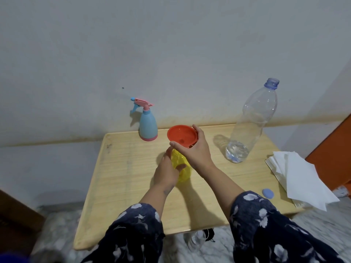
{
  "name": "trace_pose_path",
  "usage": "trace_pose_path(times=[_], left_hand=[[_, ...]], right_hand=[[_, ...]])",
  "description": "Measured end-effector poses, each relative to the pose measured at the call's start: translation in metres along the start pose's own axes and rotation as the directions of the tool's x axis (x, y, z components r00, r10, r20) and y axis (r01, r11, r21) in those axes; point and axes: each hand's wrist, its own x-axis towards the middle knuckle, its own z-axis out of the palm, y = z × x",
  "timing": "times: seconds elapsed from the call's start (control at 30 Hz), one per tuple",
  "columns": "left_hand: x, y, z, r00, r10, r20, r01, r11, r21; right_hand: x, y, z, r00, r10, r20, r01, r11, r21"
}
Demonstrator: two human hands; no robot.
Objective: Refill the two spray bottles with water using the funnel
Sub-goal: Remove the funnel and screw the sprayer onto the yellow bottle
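While my left hand point(167, 173) wraps its fingers around the yellow spray bottle point(181, 168) mid-surface to steady it, my right hand point(195, 149) grips the red funnel point(181, 135) rim, apparently seating it; the blue spray bottle point(148, 124) waits behind.

A home room: low wooden table point(133, 186) on marble-patterned floor point(322, 224) against a plain wall point(171, 44).

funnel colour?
Red-orange funnel, held by the right hand over the yellow bottle; head view.
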Motion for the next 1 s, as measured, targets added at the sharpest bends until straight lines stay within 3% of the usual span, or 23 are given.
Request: trace_pose_path(times=[1.0], left_hand=[[-0.005,0.005,-0.001,1.0,-0.009,0.009,0.009,1.0,0.012]], right_hand=[[-0.002,-0.009,-0.012,0.997,-0.031,0.074,0.03,0.999,0.022]])
